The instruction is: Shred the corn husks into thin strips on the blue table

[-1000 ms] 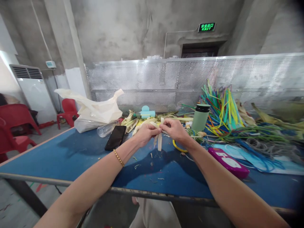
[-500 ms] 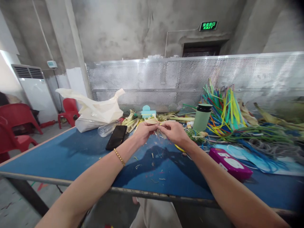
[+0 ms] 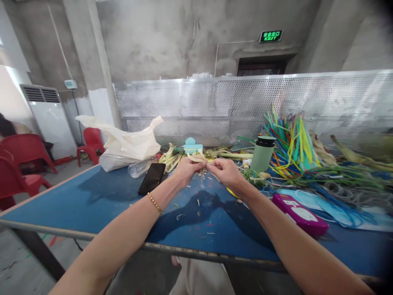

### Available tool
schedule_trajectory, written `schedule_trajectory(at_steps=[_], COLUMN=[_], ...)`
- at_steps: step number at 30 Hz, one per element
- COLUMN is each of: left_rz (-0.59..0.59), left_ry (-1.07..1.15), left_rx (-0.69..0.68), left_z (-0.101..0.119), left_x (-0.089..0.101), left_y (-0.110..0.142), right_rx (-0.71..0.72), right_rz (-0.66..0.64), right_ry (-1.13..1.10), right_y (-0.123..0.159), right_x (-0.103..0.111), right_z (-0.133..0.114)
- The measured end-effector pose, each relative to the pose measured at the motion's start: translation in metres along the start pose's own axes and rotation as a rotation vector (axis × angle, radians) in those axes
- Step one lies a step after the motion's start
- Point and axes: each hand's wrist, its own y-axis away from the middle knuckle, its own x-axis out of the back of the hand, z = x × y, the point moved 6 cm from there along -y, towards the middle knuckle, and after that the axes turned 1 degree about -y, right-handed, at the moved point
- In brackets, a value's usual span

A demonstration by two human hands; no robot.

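Observation:
Above the middle of the blue table, my left hand pinches a pale, dry corn husk between thumb and fingertips. Part of the husk stands up over the fingers, and a thin strip hangs beneath them. My right hand is closed in a pinch right beside it, fingertips at the husk's edge with a pale bit among them. The fingers hide just how much husk each hand grips. Small husk shreds lie scattered on the table below.
A black phone, clear bottle and white plastic bag lie left. More husks are behind my hands. To the right stand a green tumbler, colourful strips, a magenta box and tangled cords.
My fingertips have drawn slightly apart, and a thin husk strip now hangs below my left fingers. The whole view has shifted a little.

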Motion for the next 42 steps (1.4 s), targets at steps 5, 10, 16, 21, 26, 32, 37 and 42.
schedule_trajectory(at_steps=[5, 10, 16, 21, 26, 32, 37, 42], left_rz=[0.045, 0.136, 0.145, -0.008, -0.066, -0.050, -0.073, -0.044], left_ry=[0.095, 0.146, 0.180, 0.190, 0.156, 0.161, 0.143, 0.167], left_rx=[0.032, 0.075, 0.063, 0.085, 0.058, 0.058, 0.074, 0.096], left_z=[-0.003, -0.005, 0.000, 0.000, -0.004, -0.005, -0.007, -0.010], left_x=[-0.005, -0.008, -0.007, -0.011, -0.013, -0.012, -0.014, -0.015], left_y=[0.003, 0.006, 0.005, 0.005, 0.003, 0.002, 0.003, 0.004], right_rx=[-0.027, -0.018, -0.121, -0.186, -0.117, -0.017, 0.071, 0.030], right_rz=[-0.017, 0.004, 0.016, 0.130, 0.263, 0.291, 0.348, 0.329], right_ry=[-0.010, 0.000, -0.095, -0.225, -0.285, -0.106, 0.017, 0.087], right_y=[0.001, 0.001, 0.003, -0.001, -0.005, -0.005, 0.000, 0.000], right_x=[-0.003, -0.002, -0.003, 0.006, 0.015, 0.015, 0.016, 0.015], right_z=[-0.003, -0.005, 0.000, 0.007, 0.011, 0.007, -0.005, -0.007])
